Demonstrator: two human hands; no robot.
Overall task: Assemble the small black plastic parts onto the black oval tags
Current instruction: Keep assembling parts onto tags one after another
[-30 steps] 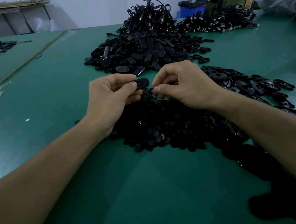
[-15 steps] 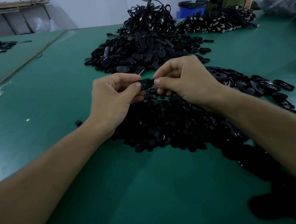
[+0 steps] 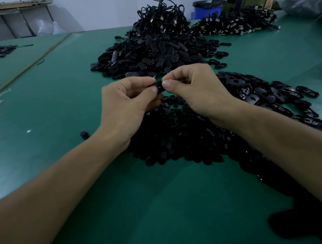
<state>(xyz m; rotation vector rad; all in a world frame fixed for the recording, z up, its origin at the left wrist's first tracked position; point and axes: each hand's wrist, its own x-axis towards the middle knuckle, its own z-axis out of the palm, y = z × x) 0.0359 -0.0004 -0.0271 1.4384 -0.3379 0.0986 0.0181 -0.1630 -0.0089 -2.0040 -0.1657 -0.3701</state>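
A black oval tag (image 3: 159,86) is pinched between my left hand (image 3: 128,103) and my right hand (image 3: 194,90), held above the table with only a sliver showing between the fingertips. Both thumbs press against it from either side. Whether a small part sits on it is hidden by the fingers. Under my hands lies a flat heap of small black plastic parts (image 3: 177,138). Loose oval tags (image 3: 262,95) spread out to the right of my right hand.
A tall pile of black tags with cords (image 3: 154,47) stands behind my hands on the green table (image 3: 55,105). Another pile (image 3: 233,23) lies at the back right, near a blue bin (image 3: 206,10). One stray part (image 3: 84,134) sits left of my left wrist.
My right hand has moved left and up to meet the left hand. The tag, plainly visible a second ago in the left fingers, is now mostly covered by both sets of fingertips.
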